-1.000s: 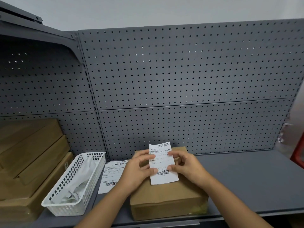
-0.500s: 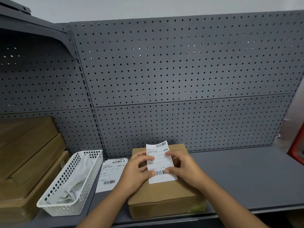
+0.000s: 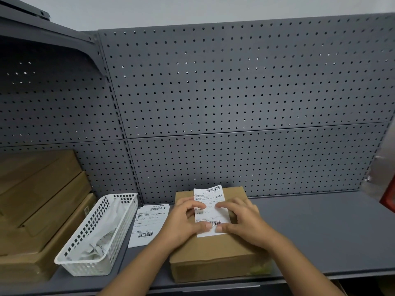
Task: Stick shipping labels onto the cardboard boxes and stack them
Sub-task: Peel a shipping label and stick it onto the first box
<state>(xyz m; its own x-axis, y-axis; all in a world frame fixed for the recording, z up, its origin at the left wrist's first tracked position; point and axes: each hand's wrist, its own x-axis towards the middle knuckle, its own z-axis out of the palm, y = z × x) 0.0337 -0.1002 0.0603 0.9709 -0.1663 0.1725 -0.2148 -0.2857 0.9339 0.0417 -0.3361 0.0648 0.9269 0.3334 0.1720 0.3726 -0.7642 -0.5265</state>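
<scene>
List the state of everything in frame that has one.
left grip, pinches the left edge of the shipping label
right grip, pinches the label's right edge
shipping label, held over the box top, upper end lifted
cardboard box, closed, flat on the shelf
label sheet, flat on the shelf, left of the box
white basket, holds crumpled paper
box stack, closed, far left

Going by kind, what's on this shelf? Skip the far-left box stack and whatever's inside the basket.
box: 1
basket: 1
held label: 1
flat label pile: 1 (its sheets can't be counted)
Total: 4
</scene>
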